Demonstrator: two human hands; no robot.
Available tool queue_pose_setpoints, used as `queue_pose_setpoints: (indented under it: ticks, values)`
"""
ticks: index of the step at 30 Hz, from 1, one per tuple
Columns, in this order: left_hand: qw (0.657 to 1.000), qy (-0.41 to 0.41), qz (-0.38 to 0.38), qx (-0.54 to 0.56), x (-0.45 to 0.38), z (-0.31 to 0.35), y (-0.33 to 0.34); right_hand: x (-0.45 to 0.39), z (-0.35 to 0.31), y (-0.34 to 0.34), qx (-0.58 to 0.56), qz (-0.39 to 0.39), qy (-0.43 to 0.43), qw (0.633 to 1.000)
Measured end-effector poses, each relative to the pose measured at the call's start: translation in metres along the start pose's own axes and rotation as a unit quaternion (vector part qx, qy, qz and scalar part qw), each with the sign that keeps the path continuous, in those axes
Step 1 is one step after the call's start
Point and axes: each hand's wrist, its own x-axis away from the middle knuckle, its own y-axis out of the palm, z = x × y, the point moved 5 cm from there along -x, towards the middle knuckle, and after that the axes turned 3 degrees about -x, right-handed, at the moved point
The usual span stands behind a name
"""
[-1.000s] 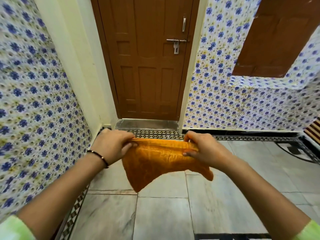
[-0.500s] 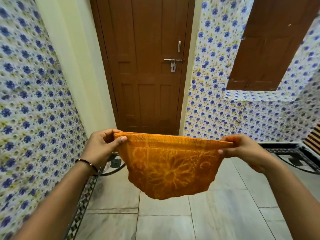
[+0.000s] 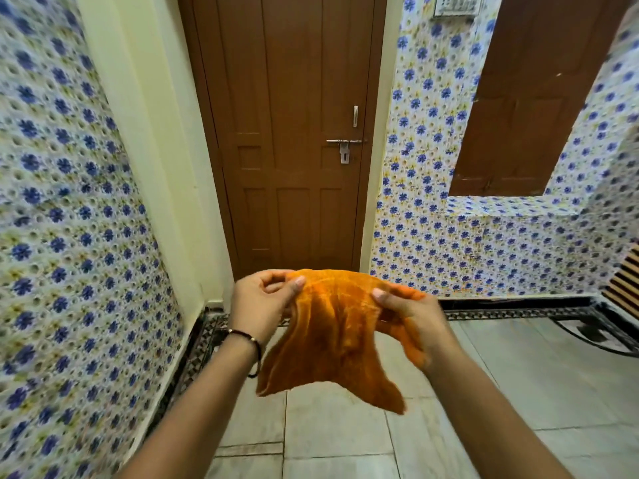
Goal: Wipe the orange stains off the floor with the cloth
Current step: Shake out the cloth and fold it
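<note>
Change: compared with half a second earlier, the two hands have been brought much closer together, so the cloth [image 3: 332,337], then stretched flat between them, is now bunched and sagging in folds.
Cloth: an orange towel-like cloth is held up in the air in front of the door [image 3: 294,133], well above the floor [image 3: 518,392]; its lower corners hang free as two points.
Left hand: the left hand [image 3: 261,305] is seen pinching the cloth's upper left edge between thumb and curled fingers; a dark bracelet [image 3: 247,337] is worn on its wrist.
Right hand: the right hand [image 3: 408,316] is closed on the cloth's upper right part, the thumb laid on the front of the fabric and the fingers hidden behind it.
Floor: pale marble-look tiles are laid with a patterned dark border along the walls; no contact with the cloth is made. Whether orange stains lie on it cannot be told from this view.
Surroundings: a brown panelled door with a metal latch [image 3: 344,146] is shut straight ahead; blue-flowered tiles [image 3: 69,236] cover the walls to the left and right.
</note>
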Motion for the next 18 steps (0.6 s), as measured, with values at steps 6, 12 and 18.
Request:
queue_pose_setpoints:
  ticks: [6,12,18]
  values:
    - [0.995,0.054,-0.075,0.036,0.017,0.015,0.023,0.016,0.011,0.054,0.091,-0.013,-0.118,0.989]
    - [0.988,0.128,-0.059,-0.063,0.016,0.022,0.008,0.02,0.004,0.066,0.146,-0.106,-0.133,0.975]
    - [0.978,0.153,-0.123,-0.07,0.012,0.033,-0.003,0.009,-0.038,0.067,0.518,-0.076,-0.322,0.789]
